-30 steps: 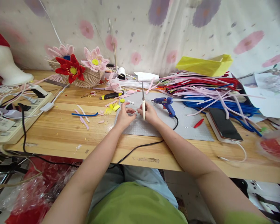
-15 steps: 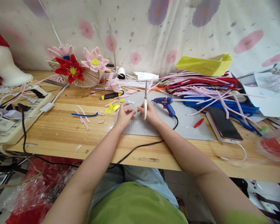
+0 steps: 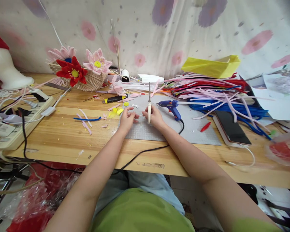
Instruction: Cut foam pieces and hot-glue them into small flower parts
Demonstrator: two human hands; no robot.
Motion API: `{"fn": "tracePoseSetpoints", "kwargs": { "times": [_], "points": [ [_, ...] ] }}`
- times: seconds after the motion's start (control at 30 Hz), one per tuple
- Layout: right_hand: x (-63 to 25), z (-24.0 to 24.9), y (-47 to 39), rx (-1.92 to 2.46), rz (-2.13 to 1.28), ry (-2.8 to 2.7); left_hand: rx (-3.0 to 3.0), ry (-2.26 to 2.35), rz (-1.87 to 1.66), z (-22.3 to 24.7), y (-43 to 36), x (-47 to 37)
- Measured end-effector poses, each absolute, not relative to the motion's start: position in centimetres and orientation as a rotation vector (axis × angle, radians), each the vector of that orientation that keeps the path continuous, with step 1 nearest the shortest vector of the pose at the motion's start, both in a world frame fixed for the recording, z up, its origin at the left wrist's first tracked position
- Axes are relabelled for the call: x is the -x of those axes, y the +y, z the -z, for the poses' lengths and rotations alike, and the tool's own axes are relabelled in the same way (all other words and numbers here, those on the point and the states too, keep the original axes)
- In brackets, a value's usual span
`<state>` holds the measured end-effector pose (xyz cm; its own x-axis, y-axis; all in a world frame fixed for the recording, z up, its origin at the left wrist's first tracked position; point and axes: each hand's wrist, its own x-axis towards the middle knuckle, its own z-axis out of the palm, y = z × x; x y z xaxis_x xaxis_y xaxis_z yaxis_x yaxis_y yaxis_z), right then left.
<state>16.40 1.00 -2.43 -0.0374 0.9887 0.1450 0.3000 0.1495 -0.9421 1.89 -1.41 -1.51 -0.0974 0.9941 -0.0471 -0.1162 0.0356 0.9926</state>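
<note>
My right hand [image 3: 155, 116] grips a pair of scissors [image 3: 149, 103] with white handles, blades pointing up and away. My left hand [image 3: 126, 118] pinches a small thin piece just left of the scissors; the piece is too small to name. Both hands rest over a grey cutting mat [image 3: 190, 132] on the wooden table [image 3: 62, 135]. A blue glue gun [image 3: 170, 106] lies on the mat right behind my right hand, its black cord running off the front edge.
A heap of pink, red and blue pipe cleaners [image 3: 212, 93] fills the right back. A phone [image 3: 230, 128] lies right of the mat. Pipe-cleaner flowers [image 3: 73, 71] stand back left, a power strip [image 3: 16, 125] at left, a utility knife [image 3: 114, 98] and cut scraps near the mat.
The scissors tilted slightly right half a second ago and now stand upright again. My hands stay together at the same spot on the mat.
</note>
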Motion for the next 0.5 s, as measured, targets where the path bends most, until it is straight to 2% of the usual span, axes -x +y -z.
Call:
{"fn": "tracePoseSetpoints", "kwargs": {
  "times": [0.5],
  "points": [
    [-16.39,2.14,0.78,1.292,-0.94,-1.57,-1.16,1.171,-1.262,1.6,-1.78,-2.12]
  ]
}}
